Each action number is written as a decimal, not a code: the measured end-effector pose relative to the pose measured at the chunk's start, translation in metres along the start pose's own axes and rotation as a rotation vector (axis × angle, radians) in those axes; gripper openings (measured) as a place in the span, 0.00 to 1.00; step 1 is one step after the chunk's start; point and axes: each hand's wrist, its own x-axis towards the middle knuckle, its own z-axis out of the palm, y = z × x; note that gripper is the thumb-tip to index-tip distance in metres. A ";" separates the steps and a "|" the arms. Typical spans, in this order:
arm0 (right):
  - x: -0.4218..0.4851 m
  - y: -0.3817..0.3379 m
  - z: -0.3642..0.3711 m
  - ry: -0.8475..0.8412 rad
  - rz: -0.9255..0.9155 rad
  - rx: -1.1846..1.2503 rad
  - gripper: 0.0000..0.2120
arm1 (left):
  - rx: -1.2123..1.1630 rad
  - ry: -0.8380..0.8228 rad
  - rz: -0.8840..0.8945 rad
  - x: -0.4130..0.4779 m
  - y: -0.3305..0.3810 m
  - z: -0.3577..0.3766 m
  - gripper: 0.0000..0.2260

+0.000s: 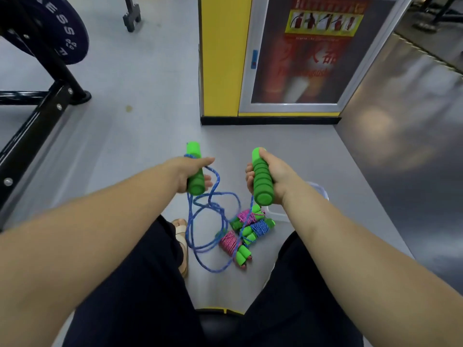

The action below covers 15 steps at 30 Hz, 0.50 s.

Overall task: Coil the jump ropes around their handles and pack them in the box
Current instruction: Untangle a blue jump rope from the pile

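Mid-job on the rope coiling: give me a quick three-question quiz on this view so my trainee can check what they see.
1. True or false: the blue rope is fully coiled.
2. How many coiled bundles lie on the floor? A) one B) three C) five
3. Fill in: the left hand and right hand each grip a ___ foam handle.

Key: 1 false, it hangs in loose loops down to the floor; 2 B; 3 green.
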 end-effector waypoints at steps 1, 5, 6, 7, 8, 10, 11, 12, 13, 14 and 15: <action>0.001 -0.007 0.004 0.010 -0.024 -0.016 0.18 | 0.006 -0.014 0.058 -0.001 0.015 0.002 0.17; 0.001 -0.047 0.025 0.078 -0.195 -0.075 0.18 | 0.064 -0.001 0.254 -0.004 0.074 0.012 0.23; 0.001 -0.056 0.028 0.082 -0.234 -0.084 0.18 | 0.101 0.022 0.269 0.000 0.083 0.014 0.24; 0.001 -0.062 0.029 0.086 -0.255 -0.089 0.17 | 0.156 0.054 0.278 0.004 0.088 0.014 0.26; 0.002 -0.065 0.029 0.090 -0.258 -0.098 0.17 | 0.246 0.086 0.279 0.006 0.088 0.013 0.27; 0.004 -0.066 0.023 0.104 -0.240 -0.130 0.17 | 0.530 0.125 0.255 0.007 0.084 0.008 0.29; 0.007 -0.064 0.020 0.116 -0.225 -0.141 0.17 | 0.728 0.132 0.225 0.006 0.082 0.003 0.29; 0.009 -0.062 0.015 0.130 -0.207 -0.145 0.17 | 0.930 0.125 0.174 0.003 0.080 -0.001 0.28; 0.013 -0.060 0.010 0.145 -0.186 -0.139 0.17 | 1.098 0.104 0.109 -0.001 0.079 -0.004 0.28; 0.015 -0.058 0.006 0.164 -0.164 -0.127 0.17 | 1.211 0.071 0.045 -0.004 0.079 -0.008 0.27; 0.016 -0.057 0.004 0.183 -0.149 -0.120 0.16 | 1.280 0.057 -0.002 -0.007 0.081 -0.011 0.25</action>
